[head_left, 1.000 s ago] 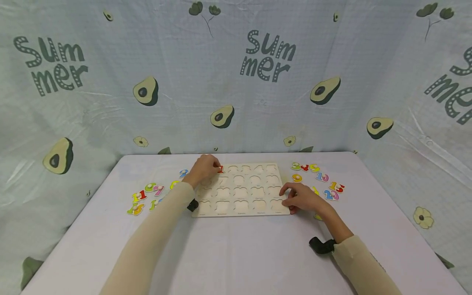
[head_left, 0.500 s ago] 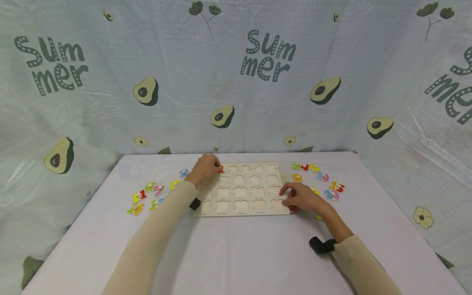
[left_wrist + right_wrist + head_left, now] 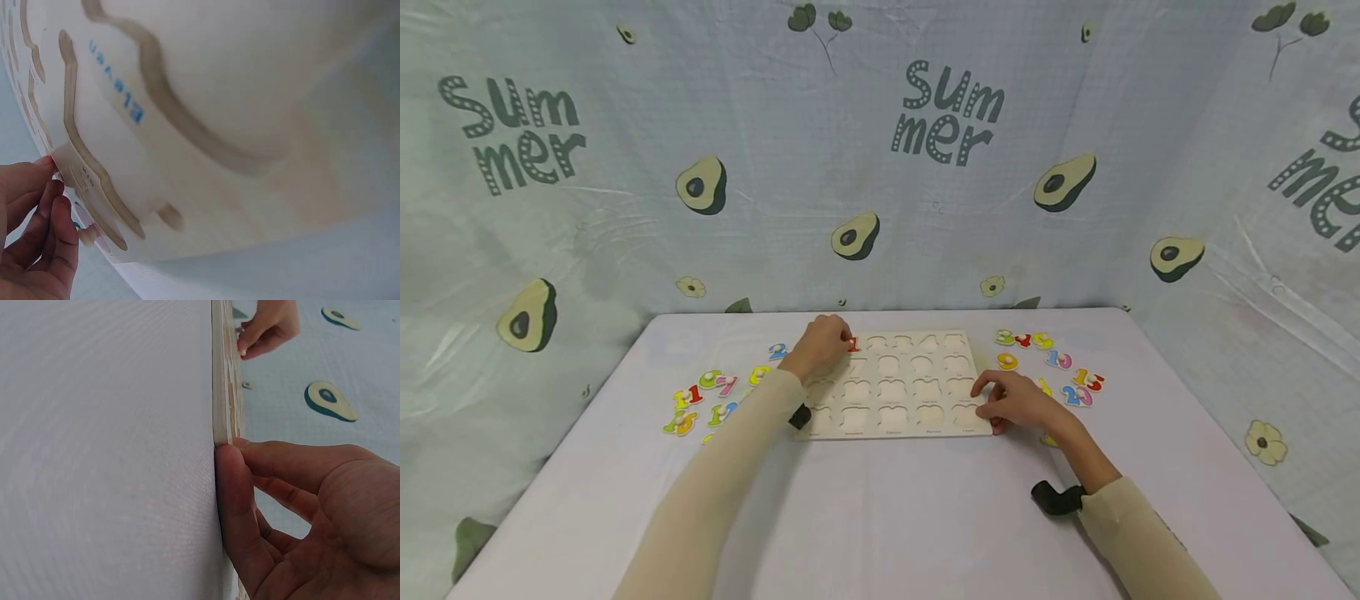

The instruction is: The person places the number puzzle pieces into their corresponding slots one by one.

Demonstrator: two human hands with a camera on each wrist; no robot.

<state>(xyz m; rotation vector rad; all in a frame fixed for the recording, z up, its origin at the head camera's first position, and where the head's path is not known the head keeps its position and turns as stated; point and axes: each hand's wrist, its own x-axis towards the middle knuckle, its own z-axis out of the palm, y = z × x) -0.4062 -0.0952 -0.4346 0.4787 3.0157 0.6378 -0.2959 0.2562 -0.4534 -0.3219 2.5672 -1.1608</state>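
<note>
A pale wooden number puzzle board (image 3: 910, 429) with rows of cut-out recesses lies flat at the table's far middle. At its far left corner my left hand (image 3: 823, 343) pinches a red number 1 piece (image 3: 853, 344), partly hidden by the fingers. In the left wrist view, a small knob (image 3: 87, 234) of another piece shows below the fingers (image 3: 64, 231), seated at the board's edge. My right hand (image 3: 1018, 400) grips the near right corner of the board, thumb and fingers on its edge, as the right wrist view (image 3: 228, 481) also shows.
Loose coloured number pieces lie on both sides of the board, such as a red and yellow 11 (image 3: 688, 397) on the left and a 20 (image 3: 1077, 396) on the right. Behind the table (image 3: 880, 517) hangs a printed curtain (image 3: 775, 167).
The left hand stays at the far left corner with the red piece, its forearm shifted slightly. My right hand keeps its hold on the board. The head view has turned slightly left.
</note>
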